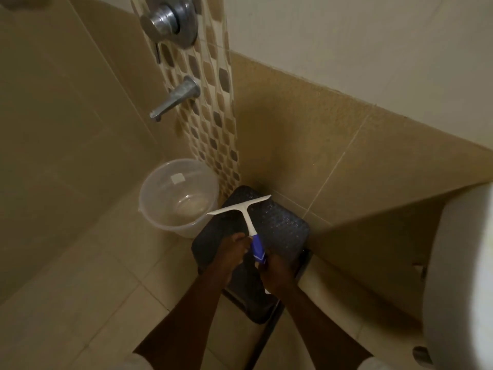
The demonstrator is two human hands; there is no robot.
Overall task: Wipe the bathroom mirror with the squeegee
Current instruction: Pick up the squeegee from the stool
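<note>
Fingers of the left hand (231, 252) pinch the blue handle of the squeegee (249, 222) near its upper part, and the right hand (274, 271) curls around the lower end. Both hands hold it above a dark stool (282, 225), beside a clear bucket (160, 193). No mirror is visible. With 2 light grips the squeegee may slip and fall onto the stool during a change of hands.
</note>
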